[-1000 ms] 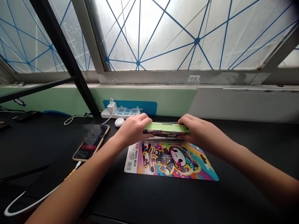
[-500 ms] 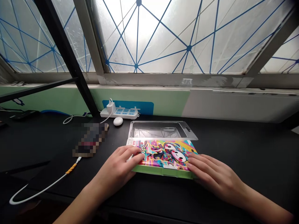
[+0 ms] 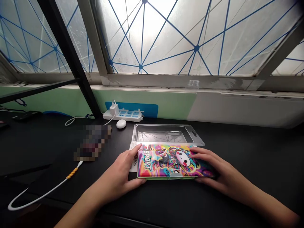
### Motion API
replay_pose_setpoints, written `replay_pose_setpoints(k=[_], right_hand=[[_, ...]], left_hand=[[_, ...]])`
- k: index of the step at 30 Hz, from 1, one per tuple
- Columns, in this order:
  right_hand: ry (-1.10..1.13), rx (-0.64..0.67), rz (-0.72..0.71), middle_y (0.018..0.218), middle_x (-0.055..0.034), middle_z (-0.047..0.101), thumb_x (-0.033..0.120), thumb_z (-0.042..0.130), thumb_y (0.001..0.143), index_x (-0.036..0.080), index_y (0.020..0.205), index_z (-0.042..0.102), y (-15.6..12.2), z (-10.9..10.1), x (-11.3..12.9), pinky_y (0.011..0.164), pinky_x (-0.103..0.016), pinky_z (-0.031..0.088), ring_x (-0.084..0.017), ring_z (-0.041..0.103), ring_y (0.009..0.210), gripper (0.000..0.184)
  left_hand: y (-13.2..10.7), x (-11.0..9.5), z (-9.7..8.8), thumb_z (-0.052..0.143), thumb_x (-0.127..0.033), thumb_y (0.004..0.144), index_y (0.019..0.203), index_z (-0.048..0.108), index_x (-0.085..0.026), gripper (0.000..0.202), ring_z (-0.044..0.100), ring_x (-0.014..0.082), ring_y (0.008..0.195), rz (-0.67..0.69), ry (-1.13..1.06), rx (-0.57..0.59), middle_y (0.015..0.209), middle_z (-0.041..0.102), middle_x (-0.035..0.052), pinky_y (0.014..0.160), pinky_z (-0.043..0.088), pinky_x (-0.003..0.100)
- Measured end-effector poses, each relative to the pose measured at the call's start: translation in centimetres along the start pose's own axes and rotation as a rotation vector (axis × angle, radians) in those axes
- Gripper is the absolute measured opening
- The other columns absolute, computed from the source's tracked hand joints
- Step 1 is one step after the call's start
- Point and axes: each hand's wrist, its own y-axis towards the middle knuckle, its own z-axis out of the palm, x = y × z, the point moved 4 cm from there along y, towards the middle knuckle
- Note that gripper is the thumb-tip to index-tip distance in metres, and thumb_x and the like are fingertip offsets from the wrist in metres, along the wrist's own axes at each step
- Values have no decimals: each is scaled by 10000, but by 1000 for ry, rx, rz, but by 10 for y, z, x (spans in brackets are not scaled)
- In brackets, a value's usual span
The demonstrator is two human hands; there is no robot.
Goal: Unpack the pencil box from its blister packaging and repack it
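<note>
A flat pencil case (image 3: 163, 161) with a bright cartoon print, the word SPORT and a thin green lower edge lies on the black desk in front of me. My left hand (image 3: 125, 171) grips its left end, thumb at the front edge and fingers at the back corner. Around the right end, my right hand (image 3: 218, 171) has its fingers on the top and its thumb at the front edge. Directly behind the case is a clear plastic packaging shell (image 3: 197, 139). A white printed card (image 3: 133, 166) partly shows under the case's left side.
To the left lies a blurred-out phone (image 3: 93, 144) with a white cable (image 3: 45, 198) plugged in. A white power strip (image 3: 130, 115) and a small white rounded case (image 3: 121, 123) are near the wall. A black metal frame (image 3: 71, 57) slants up at the left, before the window.
The pencil case's printed top now reaches further forward, leaving only a thin green strip in front. Both hands have shifted from resting on its top to holding its ends, thumbs at the front.
</note>
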Motion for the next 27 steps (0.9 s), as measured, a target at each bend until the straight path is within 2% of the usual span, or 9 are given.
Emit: replay_pose_setpoints(k=[4, 7, 10, 12, 13, 17, 21, 27], right_hand=[[93, -2, 65, 1462, -115, 615, 377, 799, 848, 324, 1348, 595, 0, -1, -7, 1053, -462, 550, -336, 611, 1315, 542], [210, -61, 158, 1381, -99, 678, 461, 794, 835, 311, 1258, 665, 4, -5, -9, 1015, -435, 566, -338, 651, 1254, 467], [289, -159, 349, 1067, -71, 781, 584, 642, 913, 282, 1065, 736, 9, -9, -17, 784, -368, 621, -293, 748, 953, 351], [314, -203, 486, 876, -52, 765, 635, 554, 942, 268, 940, 747, 11, -9, -25, 651, -339, 596, -260, 725, 778, 415], [339, -213, 540, 842, -45, 753, 652, 544, 940, 266, 912, 745, 12, -9, -29, 633, -337, 585, -256, 709, 754, 436], [478, -211, 679, 829, -22, 726, 667, 576, 918, 273, 879, 721, 14, -6, -35, 628, -331, 566, -242, 670, 741, 422], [498, -238, 712, 764, -8, 674, 666, 613, 897, 278, 835, 702, 12, -6, -31, 577, -309, 534, -213, 619, 672, 403], [550, -143, 686, 926, -69, 761, 723, 542, 899, 276, 990, 771, 4, -4, -32, 769, -403, 608, -312, 701, 875, 509]], left_hand=[[2, 2, 0, 739, -352, 885, 1640, 131, -365, 969, 467, 345, 1437, -18, -4, -7, 1588, 448, 123, 1156, 441, 518], [3, 4, 1, 742, -355, 887, 1640, 79, -389, 1004, 461, 350, 1439, -40, -13, 11, 1555, 478, 121, 1155, 429, 543], [3, 4, 3, 761, -331, 870, 1637, 38, -418, 1058, 473, 347, 1430, -23, -33, 24, 1556, 470, 113, 1154, 430, 538], [2, 3, 5, 769, -313, 861, 1637, 7, -429, 1094, 478, 342, 1428, -7, -45, 29, 1557, 466, 111, 1154, 433, 525], [2, 3, 5, 770, -306, 860, 1636, -18, -433, 1113, 476, 341, 1431, -5, -48, 31, 1555, 468, 110, 1154, 433, 523], [2, 2, 7, 787, -306, 837, 1621, -117, -450, 1205, 429, 352, 1465, 3, -45, 34, 1584, 457, 94, 1157, 424, 546], [3, 0, 6, 777, -325, 838, 1615, -134, -466, 1206, 415, 348, 1479, 2, -46, 26, 1593, 465, 63, 1144, 442, 536], [3, -4, 2, 800, -298, 800, 1623, -97, -469, 1230, 481, 323, 1432, -2, -52, 22, 1551, 524, 39, 1152, 441, 523]])
